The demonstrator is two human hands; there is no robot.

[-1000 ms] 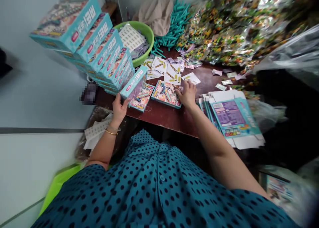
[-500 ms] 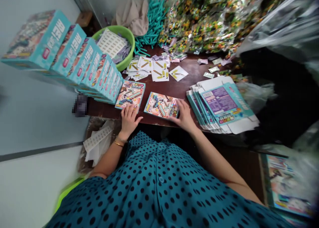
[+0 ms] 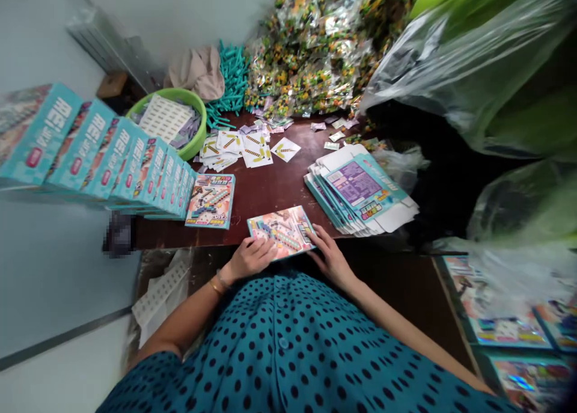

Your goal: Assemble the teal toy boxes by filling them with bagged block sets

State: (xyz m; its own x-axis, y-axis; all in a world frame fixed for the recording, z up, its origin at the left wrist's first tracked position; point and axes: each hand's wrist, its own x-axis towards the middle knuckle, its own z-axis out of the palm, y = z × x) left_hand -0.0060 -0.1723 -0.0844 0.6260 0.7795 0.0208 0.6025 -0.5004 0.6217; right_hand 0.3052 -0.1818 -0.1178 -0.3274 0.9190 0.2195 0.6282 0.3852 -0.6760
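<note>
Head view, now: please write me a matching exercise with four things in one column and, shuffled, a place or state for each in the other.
Things
1. Box nearest the wearer
2. Green basin
3. Flattened cartons
4. Beige cloth

Places or states
A. Crumpled, left of the teal sticks
B. Overlapping, right of the loose cards
C. Held between the left hand and the right hand
D. Holding a patterned white sheet

Pairs: 1-C, 2-D, 3-B, 4-A

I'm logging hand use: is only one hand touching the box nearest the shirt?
No, both the left hand and the right hand are on that box.
</note>
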